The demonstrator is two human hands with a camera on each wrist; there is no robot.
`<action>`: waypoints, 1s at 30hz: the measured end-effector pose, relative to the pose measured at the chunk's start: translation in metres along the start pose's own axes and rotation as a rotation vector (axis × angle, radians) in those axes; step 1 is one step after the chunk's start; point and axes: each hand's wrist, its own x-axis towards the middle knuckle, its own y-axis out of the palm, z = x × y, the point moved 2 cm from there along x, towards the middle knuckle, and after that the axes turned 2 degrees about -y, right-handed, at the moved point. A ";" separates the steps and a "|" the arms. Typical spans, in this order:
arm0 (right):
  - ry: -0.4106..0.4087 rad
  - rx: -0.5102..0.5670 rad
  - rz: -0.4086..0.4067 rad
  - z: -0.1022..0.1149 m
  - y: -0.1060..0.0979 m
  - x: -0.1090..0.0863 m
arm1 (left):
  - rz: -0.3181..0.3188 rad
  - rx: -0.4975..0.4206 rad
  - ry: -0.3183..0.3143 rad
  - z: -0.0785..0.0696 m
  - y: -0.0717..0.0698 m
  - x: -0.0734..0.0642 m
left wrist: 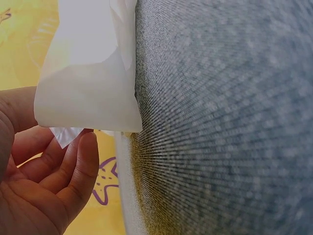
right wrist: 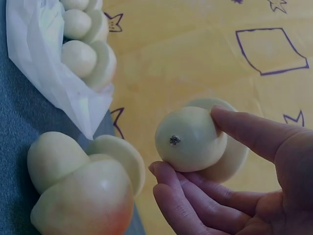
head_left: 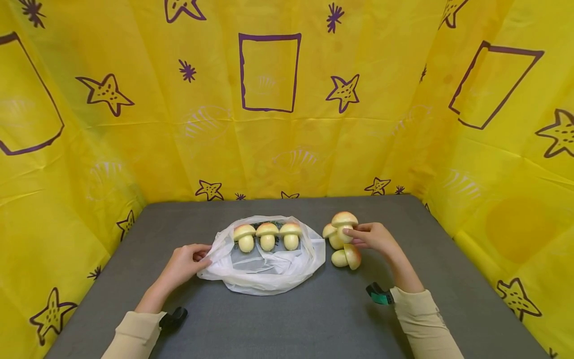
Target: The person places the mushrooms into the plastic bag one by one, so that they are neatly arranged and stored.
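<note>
A white plastic bag [head_left: 269, 284] lies on the table with its mouth spread wide. Three toy mushrooms [head_left: 267, 229] stand in a row inside it, stems toward me. My left hand [head_left: 185, 262] pinches the bag's left rim; in the left wrist view the white plastic [left wrist: 88, 83] passes between thumb and fingers. To the right of the bag, my right hand [head_left: 376, 237] holds a toy mushroom [head_left: 344, 219] by its stem, between thumb and fingertips. Close by it are two more, one mushroom [head_left: 331, 238] partly hidden behind it and another mushroom [head_left: 353, 257] lying on its side in front.
The grey table [head_left: 287, 324] is bordered at the back and both sides by yellow cloth [head_left: 269, 134] with purple drawings. Dark straps or mounts sit near both wrists, the right mount [head_left: 380, 294] with a green part.
</note>
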 end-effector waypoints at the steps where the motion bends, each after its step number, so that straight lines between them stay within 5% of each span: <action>1: -0.004 0.000 0.002 0.001 0.001 0.000 | 0.001 0.002 0.005 0.000 0.000 0.000; 30: -0.052 -0.012 0.057 0.020 0.047 0.014 | 0.008 -0.008 -0.007 0.000 -0.001 0.000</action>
